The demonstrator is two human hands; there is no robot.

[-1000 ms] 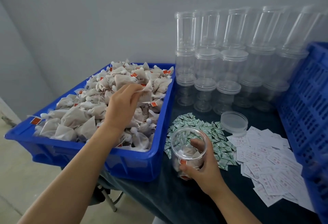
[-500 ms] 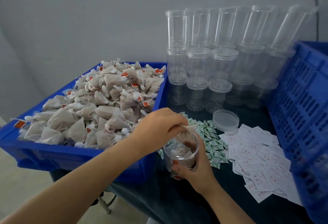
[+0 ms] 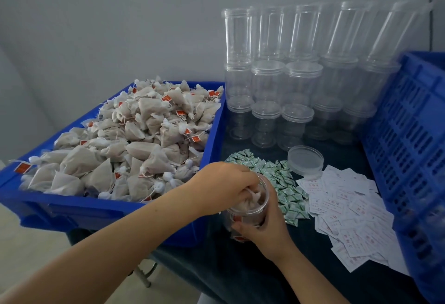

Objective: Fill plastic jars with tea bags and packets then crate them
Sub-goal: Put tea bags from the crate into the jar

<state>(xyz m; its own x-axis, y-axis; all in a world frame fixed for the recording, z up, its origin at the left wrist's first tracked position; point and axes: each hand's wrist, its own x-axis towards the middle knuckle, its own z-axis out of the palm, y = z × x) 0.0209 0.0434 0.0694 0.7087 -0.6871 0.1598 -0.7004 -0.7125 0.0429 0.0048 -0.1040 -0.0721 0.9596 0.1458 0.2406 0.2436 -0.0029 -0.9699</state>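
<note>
My right hand [image 3: 266,228] grips a clear plastic jar [image 3: 250,209] from the right side, holding it on the dark table near the front. The jar holds a few tea bags. My left hand [image 3: 221,183] reaches over the jar's mouth, its fingertips inside pinching a tea bag [image 3: 252,199]. A blue tray [image 3: 214,140] heaped with beige tea bags [image 3: 134,149] with red tags fills the left. Small green packets [image 3: 277,178] lie in a pile just behind the jar. White paper packets [image 3: 346,212] are spread to the right.
A loose clear lid [image 3: 305,161] lies behind the packets. Stacks of empty lidded jars [image 3: 286,91] stand along the back wall. A blue slotted crate [image 3: 409,149] rises at the right edge. The table [image 3: 240,270] has a dark cloth.
My left hand took a tea bag from the tray, carried it right to the jar and now pushes it down into the mouth. My right hand kept hold of the jar.
</note>
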